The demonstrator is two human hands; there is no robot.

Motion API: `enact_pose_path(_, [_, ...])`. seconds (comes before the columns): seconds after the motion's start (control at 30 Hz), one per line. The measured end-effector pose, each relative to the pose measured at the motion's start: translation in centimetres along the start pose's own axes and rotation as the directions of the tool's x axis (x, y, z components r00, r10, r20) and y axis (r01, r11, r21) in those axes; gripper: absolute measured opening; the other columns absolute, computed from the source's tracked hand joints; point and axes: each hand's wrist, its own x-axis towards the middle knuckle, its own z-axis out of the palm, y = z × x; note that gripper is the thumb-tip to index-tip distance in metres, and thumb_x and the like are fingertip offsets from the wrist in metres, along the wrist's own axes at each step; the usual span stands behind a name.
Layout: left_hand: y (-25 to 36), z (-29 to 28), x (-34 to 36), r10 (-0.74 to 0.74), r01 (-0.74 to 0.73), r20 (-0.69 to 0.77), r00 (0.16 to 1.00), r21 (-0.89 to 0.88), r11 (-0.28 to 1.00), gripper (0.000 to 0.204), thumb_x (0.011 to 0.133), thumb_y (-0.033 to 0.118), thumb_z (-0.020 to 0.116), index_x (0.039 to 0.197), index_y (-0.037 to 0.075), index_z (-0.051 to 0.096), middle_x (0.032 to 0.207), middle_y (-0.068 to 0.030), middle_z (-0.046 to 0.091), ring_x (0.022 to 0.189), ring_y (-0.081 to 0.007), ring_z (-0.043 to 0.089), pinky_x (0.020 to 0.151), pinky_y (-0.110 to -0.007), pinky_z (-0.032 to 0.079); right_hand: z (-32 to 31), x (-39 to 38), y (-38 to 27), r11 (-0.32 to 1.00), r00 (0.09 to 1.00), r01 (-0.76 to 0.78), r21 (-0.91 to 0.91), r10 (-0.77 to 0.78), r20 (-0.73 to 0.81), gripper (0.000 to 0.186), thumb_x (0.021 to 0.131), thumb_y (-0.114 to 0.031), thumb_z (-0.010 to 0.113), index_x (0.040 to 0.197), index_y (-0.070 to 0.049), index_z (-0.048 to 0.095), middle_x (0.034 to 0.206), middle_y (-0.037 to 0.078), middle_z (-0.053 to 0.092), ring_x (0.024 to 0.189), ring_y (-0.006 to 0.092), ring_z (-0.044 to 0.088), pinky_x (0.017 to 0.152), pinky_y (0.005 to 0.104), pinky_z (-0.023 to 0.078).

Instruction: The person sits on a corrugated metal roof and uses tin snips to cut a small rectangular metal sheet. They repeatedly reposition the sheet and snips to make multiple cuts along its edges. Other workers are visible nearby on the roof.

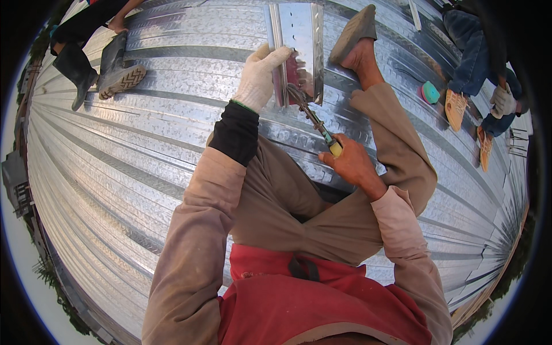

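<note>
My left hand (257,77), in a white knitted glove, grips a shiny folded sheet-metal piece (300,34) by its left edge, thumb on top. The piece stands out ahead of me, with ribbed flanges along its sides and a row of small dark marks near the top. Bare and closed, my right hand (352,160) is wrapped around the yellow and green handles of a pair of tin snips (315,121). The snips' jaws meet the lower edge of the sheet-metal piece. Whether the blades are parted is too small to tell.
I sit on ribbed metal roofing (115,167) with raised seams. A person in dark boots (118,66) is at the far left. Another person in jeans and orange shoes (456,109) sits at the right, near a turquoise and pink round object (429,92). The roof's edge curves along the left.
</note>
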Motion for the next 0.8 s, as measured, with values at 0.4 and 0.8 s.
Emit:
enact_pose_path(0.4, [0.1,0.5,-0.5,-0.031,0.02,0.075,0.997,0.144,0.989,0.033,0.1,0.02,0.073,0.125,-0.001,0.07,0.108,-0.0069,0.075,0.096,-0.0137,0.071,0.085,-0.03,0.059,-0.4,0.0,-0.3,0.999,1.0,0.003,0.045,-0.003,-0.002,0.062,0.087,-0.04,0.08,0.13,0.003,0.066,0.109,0.029,0.074,0.105,0.0483,0.07,0.091,0.0514,0.054])
enact_pose_path(0.8, [-0.2,0.9,-0.5,-0.119,0.052,0.196,0.973,0.318,0.947,0.035,0.098,0.022,0.075,0.123,-0.002,0.072,0.107,-0.007,0.076,0.095,-0.0119,0.072,0.088,-0.029,0.059,-0.3,0.3,0.7,0.973,0.997,0.029,0.229,-0.012,-0.076,0.062,0.087,-0.04,0.081,0.128,0.004,0.066,0.104,0.026,0.074,0.098,0.0431,0.072,0.088,0.0476,0.054])
